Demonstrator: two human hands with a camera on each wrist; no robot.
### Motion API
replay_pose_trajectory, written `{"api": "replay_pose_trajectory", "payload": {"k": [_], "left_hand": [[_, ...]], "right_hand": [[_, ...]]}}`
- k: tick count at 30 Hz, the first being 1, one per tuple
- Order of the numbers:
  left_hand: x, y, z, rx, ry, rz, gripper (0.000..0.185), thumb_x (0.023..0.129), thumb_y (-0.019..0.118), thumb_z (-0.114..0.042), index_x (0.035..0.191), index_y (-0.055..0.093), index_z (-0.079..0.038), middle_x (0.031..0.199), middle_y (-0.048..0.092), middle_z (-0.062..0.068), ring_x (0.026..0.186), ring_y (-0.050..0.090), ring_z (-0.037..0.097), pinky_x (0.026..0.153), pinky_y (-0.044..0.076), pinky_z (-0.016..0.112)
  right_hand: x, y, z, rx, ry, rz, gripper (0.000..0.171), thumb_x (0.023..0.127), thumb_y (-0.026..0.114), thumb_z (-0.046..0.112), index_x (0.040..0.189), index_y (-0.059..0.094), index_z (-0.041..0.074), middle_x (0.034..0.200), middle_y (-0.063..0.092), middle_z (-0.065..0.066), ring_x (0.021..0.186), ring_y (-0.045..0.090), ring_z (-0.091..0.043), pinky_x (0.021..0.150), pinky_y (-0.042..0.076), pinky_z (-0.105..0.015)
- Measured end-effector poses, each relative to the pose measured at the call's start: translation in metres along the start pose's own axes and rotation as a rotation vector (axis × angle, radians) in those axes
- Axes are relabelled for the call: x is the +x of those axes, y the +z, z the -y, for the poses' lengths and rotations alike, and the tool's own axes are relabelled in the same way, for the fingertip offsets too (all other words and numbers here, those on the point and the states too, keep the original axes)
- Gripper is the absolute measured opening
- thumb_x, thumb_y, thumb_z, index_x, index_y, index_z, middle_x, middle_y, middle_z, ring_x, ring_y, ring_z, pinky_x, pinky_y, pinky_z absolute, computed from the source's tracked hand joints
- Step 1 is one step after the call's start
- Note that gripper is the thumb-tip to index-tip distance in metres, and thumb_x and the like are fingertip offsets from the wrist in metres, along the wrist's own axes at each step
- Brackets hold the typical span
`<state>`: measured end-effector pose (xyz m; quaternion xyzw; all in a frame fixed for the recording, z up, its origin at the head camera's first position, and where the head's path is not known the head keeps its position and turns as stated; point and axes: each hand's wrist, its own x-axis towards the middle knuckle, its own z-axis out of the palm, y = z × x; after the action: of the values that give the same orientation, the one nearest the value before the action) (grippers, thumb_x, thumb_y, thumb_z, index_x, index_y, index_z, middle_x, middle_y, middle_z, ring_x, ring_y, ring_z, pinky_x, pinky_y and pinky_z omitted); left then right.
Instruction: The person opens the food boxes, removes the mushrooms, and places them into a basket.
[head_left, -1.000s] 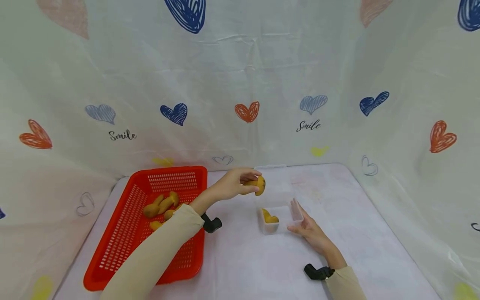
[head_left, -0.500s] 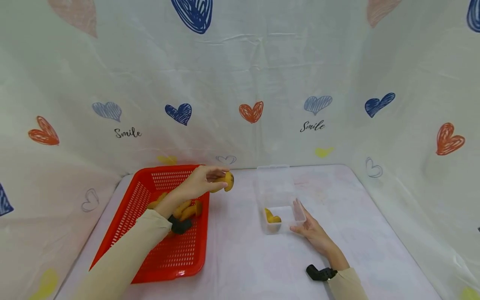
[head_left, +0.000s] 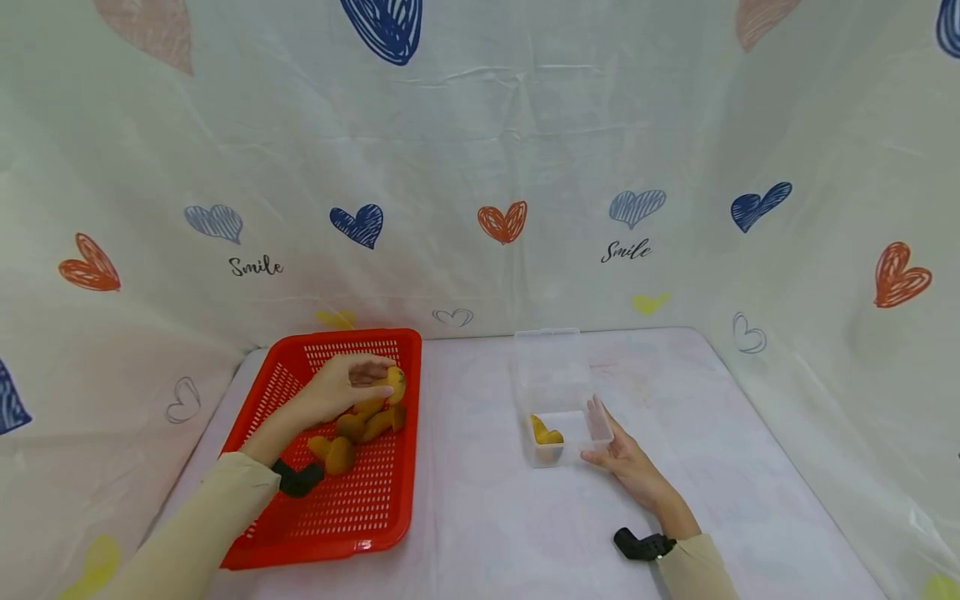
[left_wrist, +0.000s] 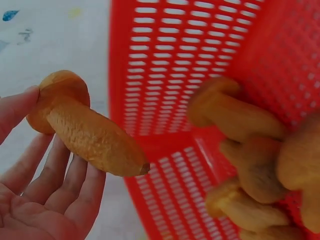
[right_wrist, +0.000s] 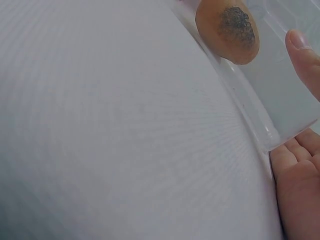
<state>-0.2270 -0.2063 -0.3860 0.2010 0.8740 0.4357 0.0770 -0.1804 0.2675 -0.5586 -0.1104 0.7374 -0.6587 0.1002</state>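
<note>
My left hand (head_left: pixel 341 387) hovers over the red basket (head_left: pixel 300 525) and holds a brown mushroom (head_left: pixel 393 385) (left_wrist: pixel 82 125) between thumb and fingers (left_wrist: pixel 65 185). Several more mushrooms (head_left: pixel 360 427) (left_wrist: pixel 245 150) lie in the basket below it. My right hand (head_left: pixel 618 454) rests against the near right corner of a small clear plastic box (head_left: pixel 581 425) (right_wrist: pixel 285 100), thumb (right_wrist: pixel 305 55) on its wall and fingers (right_wrist: pixel 300 170) at its base. One mushroom (head_left: pixel 546 433) (right_wrist: pixel 227 31) lies inside the box.
The box's clear lid (head_left: pixel 547 367) stands open behind it. The table (head_left: pixel 480 517) is covered in white cloth, and a heart-printed fabric backdrop (head_left: pixel 495 167) closes off the back and both sides. Black wrist cameras (head_left: pixel 637 546) sit on both forearms.
My left hand has carried the mushroom leftward from above the clear box back over the red basket and lowered it. The right hand has stayed at the box.
</note>
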Motion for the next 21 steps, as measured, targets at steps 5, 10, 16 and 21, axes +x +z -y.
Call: {"api": "replay_pose_trajectory", "payload": {"k": [5,10,16,21], "left_hand": [[-0.014,-0.005,0.015,0.002,-0.02,-0.009,0.044,0.092,0.075,-0.019,0.127,0.063,0.005,0.118,0.067,0.018,0.109,0.063,0.034,0.092,0.053,0.046],[-0.023,-0.004,0.032,0.0,-0.085,-0.004,0.044,0.089,0.078,-0.021,0.125,0.065,0.003,0.114,0.069,0.016,0.105,0.066,0.032,0.087,0.056,0.04],[-0.028,0.0,0.048,0.013,-0.108,-0.008,0.045,0.088,0.079,-0.022,0.123,0.066,0.003,0.11,0.07,0.015,0.1,0.067,0.031,0.085,0.057,0.041],[-0.032,0.003,0.051,0.022,-0.109,0.0,0.044,0.088,0.079,-0.018,0.122,0.065,0.007,0.109,0.07,0.018,0.098,0.067,0.033,0.082,0.058,0.041]], "right_hand": [[0.0,0.0,0.001,0.0,0.008,-0.006,0.095,0.095,0.069,0.008,0.162,0.005,0.026,0.167,-0.002,-0.008,0.151,-0.006,-0.031,0.115,0.005,-0.048],[0.0,0.0,0.0,0.011,0.003,0.001,0.094,0.094,0.069,0.008,0.162,0.005,0.027,0.167,-0.002,-0.008,0.151,-0.006,-0.031,0.113,0.017,-0.017],[0.0,-0.001,-0.001,0.029,-0.013,0.003,0.095,0.094,0.069,0.005,0.162,0.005,0.025,0.166,-0.003,-0.009,0.15,-0.007,-0.031,0.101,0.022,-0.003],[0.0,0.0,-0.002,0.02,0.007,-0.007,0.095,0.094,0.07,0.008,0.162,0.006,0.027,0.167,-0.002,-0.008,0.151,-0.007,-0.031,0.117,0.012,-0.031]]}}
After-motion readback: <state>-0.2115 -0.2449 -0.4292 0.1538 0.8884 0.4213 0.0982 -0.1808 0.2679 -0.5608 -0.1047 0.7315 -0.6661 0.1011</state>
